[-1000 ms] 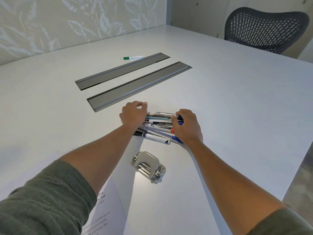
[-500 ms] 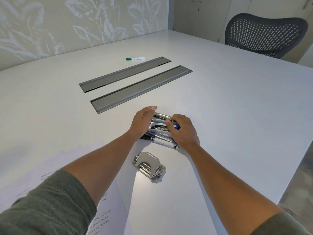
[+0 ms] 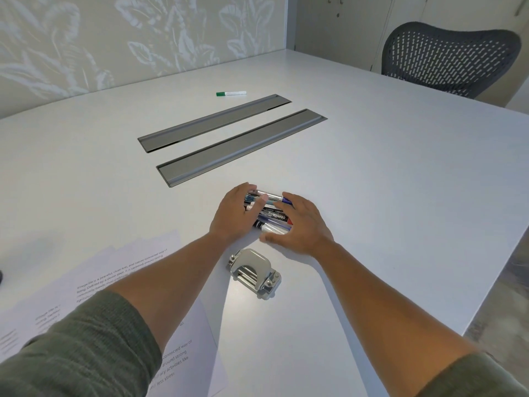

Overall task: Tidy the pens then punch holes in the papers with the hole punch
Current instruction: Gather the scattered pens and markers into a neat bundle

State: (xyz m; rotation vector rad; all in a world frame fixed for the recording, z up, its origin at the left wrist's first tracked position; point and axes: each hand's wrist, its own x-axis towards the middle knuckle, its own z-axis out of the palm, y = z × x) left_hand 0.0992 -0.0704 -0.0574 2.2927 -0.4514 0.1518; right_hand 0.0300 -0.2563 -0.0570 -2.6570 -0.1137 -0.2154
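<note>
A dark mesh chair [image 3: 449,57] stands behind the white table [image 3: 386,179], near two grey cable-tray lids [image 3: 229,138].

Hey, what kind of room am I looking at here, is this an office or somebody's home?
Most likely an office meeting room: a large white table with two long grey cable-access flaps set into its top, a dark mesh-backed office chair at the far side, and a green-capped whiteboard marker lying on it.

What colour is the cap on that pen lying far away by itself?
Green cap on a white pen, seen in the head view.
</note>
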